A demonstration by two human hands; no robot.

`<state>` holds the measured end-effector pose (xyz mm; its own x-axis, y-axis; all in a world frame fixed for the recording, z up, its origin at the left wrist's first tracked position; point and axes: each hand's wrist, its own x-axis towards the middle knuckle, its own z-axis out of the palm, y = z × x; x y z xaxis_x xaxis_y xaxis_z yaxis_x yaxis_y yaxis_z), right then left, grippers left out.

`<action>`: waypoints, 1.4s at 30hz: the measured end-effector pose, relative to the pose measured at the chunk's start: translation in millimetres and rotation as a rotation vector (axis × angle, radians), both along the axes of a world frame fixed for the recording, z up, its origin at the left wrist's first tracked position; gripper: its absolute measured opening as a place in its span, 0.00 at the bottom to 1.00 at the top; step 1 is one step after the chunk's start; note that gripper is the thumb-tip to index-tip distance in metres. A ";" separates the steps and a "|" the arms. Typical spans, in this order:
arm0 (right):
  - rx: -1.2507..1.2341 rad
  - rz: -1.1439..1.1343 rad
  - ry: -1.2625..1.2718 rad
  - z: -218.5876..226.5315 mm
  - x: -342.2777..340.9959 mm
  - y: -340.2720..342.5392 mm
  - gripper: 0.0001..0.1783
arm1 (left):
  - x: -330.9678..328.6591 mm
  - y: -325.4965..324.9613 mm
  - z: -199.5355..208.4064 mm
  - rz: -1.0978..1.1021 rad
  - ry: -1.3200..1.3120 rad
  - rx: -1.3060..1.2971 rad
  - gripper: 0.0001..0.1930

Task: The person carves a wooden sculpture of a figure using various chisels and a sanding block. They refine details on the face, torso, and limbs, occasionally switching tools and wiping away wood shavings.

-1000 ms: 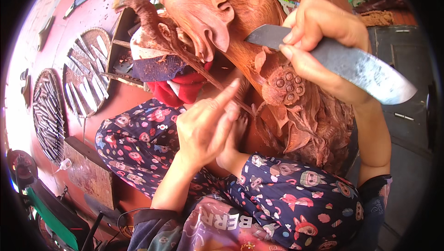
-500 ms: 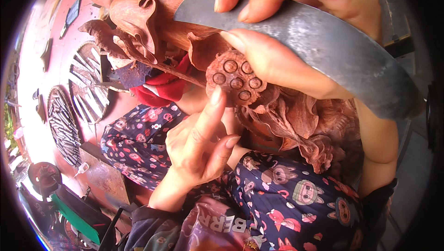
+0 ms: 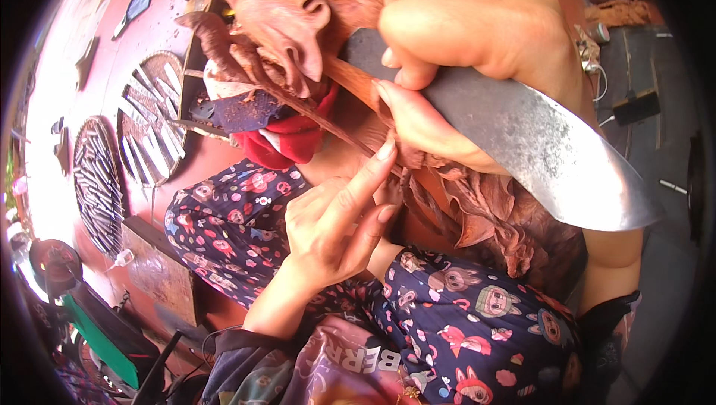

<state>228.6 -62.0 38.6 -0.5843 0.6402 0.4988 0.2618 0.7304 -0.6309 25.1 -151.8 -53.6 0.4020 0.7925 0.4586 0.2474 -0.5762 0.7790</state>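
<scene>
My right hand (image 3: 477, 32) is closed on a broad, curved steel blade (image 3: 548, 151), pinched between thumb and bent fingers; no handle shows. It hangs over a reddish-brown wood carving (image 3: 488, 215) of curled leaves and petals. Below it, my left hand (image 3: 328, 230) has its index finger stretched out and its thumb apart. That fingertip meets the carving beside a thin carved stem (image 3: 317, 114), near my right thumb. The left hand's other fingers are partly hidden. A curled carved leaf (image 3: 280, 24) rises at the upper left.
Red cloth (image 3: 280, 144) lies under the carving's left side. On the reddish floor stand a round tray (image 3: 153, 174) of flat blades and another tray (image 3: 101, 125) packed with thin tools. A wooden board (image 3: 160, 274) lies nearer me. My patterned trousers (image 3: 477, 293) are beneath the carving.
My right hand and the blade have moved down and tilted more steeply. They and the turned view now hide the round carved seed pod. My left hand keeps its pose, slightly further right.
</scene>
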 end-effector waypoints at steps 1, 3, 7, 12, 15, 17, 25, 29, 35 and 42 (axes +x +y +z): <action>0.109 -0.039 -0.049 0.2 -2.4 2.6 0.09 | -0.4 0.3 -0.2 0.017 -0.022 -0.009 0.31; 0.227 -0.111 -0.103 -3.4 -7.9 3.3 0.12 | -2.3 0.8 -3.5 0.048 -0.066 -0.027 0.31; 0.037 -0.104 -0.308 16.1 -6.4 -7.2 0.13 | -4.5 4.1 -9.5 0.097 -0.116 -0.120 0.32; 0.019 -0.141 -0.331 31.5 -20.8 1.6 0.13 | 1.3 15.8 -1.1 0.052 -0.148 -0.206 0.34; 0.067 -0.170 -0.319 16.8 -15.6 -4.8 0.13 | 11.7 25.2 0.0 0.028 -0.145 -0.199 0.33; -0.031 -0.198 -0.297 22.4 -19.4 -9.4 0.13 | 11.4 26.2 4.6 0.008 -0.127 -0.211 0.33; -0.149 -0.180 -0.452 43.3 -11.6 -14.5 0.14 | 13.3 30.0 14.9 -0.045 -0.123 -0.233 0.35; -0.053 -0.228 -0.300 40.6 -19.6 -3.8 0.13 | 12.5 33.3 24.0 -0.060 -0.179 -0.255 0.36; -0.134 -0.201 -0.360 46.9 -13.4 -7.4 0.14 | 14.3 27.9 24.6 -0.082 -0.168 -0.269 0.37; -0.189 -0.203 -0.424 51.6 -7.3 -5.7 0.12 | 17.2 31.7 26.2 -0.055 -0.193 -0.238 0.36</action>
